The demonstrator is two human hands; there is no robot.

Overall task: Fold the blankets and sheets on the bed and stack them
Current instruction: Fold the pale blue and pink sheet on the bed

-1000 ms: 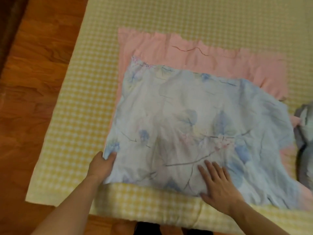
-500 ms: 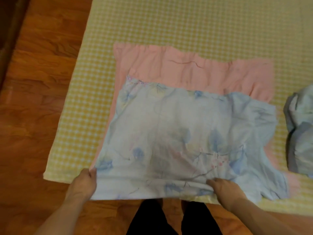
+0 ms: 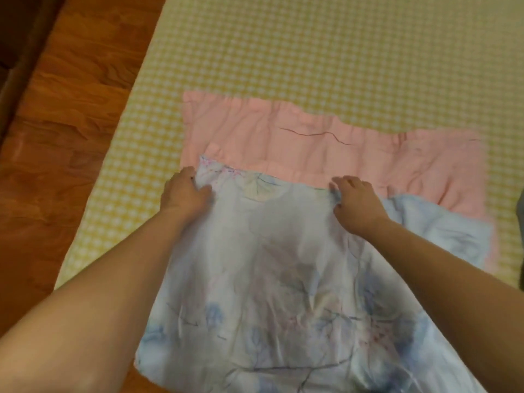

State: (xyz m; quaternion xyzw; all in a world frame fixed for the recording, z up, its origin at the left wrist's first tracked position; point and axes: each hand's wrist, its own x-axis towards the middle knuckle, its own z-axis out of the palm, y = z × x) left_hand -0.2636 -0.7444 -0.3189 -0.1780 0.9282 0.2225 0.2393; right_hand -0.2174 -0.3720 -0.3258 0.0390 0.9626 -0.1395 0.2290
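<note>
Mid-fold: my left hand (image 3: pixel 184 195) and right hand (image 3: pixel 355 205) grip the floral sheet (image 3: pixel 272 279), fingers curled on its far edge over the pink sheet (image 3: pixel 312 154); stacking remains, I judge.

The sheet (image 3: pixel 283 265) lay on a blanket (image 3: pixel 312 148) on the bed (image 3: pixel 312 52), its near edge overhanging; both hands, left (image 3: pixel 184 194) and right (image 3: pixel 357 202), sat at its far edge; floor (image 3: pixel 71 137) lay left

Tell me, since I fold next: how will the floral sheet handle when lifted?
Probably floppy: the floral sheet wrinkles and bunches where the left hand and right hand grip it. Likely light and thin, draping over the bed edge.
</note>
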